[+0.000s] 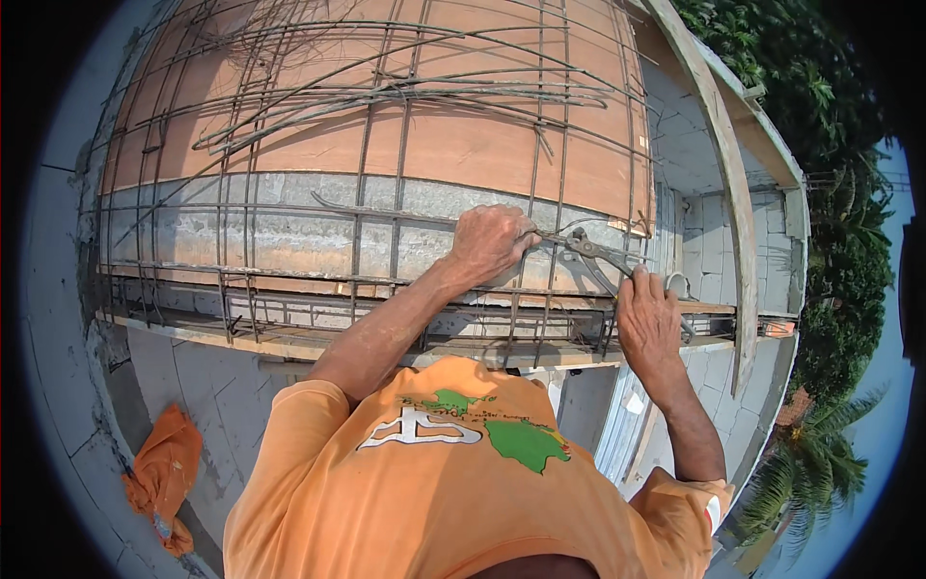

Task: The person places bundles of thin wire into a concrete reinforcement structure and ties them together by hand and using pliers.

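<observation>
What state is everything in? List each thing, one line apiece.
Bare left hand: closed on a long, thin steel bar
Bare right hand: closed on the grey metal pincers' handles
Pincers: handles parted; jaw closure unclear
Loose, dark steel rods: piled across the steel-bar grid, ungripped
Flat orange-brown plywood sheet: lying beneath the grid
Long, weathered wooden plank: untouched, at right
Orange cloth: crumpled, at lower left

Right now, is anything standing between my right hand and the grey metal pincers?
Nothing visible: your right hand is closed on the grey, long-handled metal pincers. A thin, dark steel rod passes left of them, away from the hand.
</observation>
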A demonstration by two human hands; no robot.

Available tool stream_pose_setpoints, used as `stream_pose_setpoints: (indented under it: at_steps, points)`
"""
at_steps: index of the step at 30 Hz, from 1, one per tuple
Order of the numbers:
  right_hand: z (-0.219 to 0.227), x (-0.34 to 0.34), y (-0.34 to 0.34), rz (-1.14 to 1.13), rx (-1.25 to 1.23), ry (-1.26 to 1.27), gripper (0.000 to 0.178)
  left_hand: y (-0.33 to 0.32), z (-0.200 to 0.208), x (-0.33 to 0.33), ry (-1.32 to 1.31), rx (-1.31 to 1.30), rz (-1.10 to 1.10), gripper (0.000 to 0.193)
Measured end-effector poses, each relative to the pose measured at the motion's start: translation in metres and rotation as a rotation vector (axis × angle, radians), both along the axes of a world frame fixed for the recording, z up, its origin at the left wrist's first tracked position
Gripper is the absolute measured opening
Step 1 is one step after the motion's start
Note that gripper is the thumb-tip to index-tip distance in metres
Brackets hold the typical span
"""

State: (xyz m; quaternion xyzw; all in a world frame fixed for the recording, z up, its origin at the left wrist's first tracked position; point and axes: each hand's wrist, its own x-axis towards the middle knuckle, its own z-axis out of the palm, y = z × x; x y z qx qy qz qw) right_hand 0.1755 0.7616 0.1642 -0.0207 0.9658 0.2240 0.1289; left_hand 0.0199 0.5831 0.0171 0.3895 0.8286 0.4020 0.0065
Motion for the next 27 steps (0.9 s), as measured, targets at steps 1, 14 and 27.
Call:
stream_pose_setpoints:
  at_steps: [1,14,27]
  points:
    - [0.002,-0.005,0.000,0.076,0.093,0.002,0.022,-0.001,0.001,0.000,0.003,0.000,-0.004,0.020]
    - [0.005,-0.036,-0.011,0.182,0.218,-0.063,0.033,0.000,0.000,-0.001,0.007,0.039,-0.005,0.018]
    - [-0.009,-0.024,-0.014,0.056,0.157,0.028,0.036,0.001,-0.001,-0.001,-0.038,0.004,-0.015,0.018]
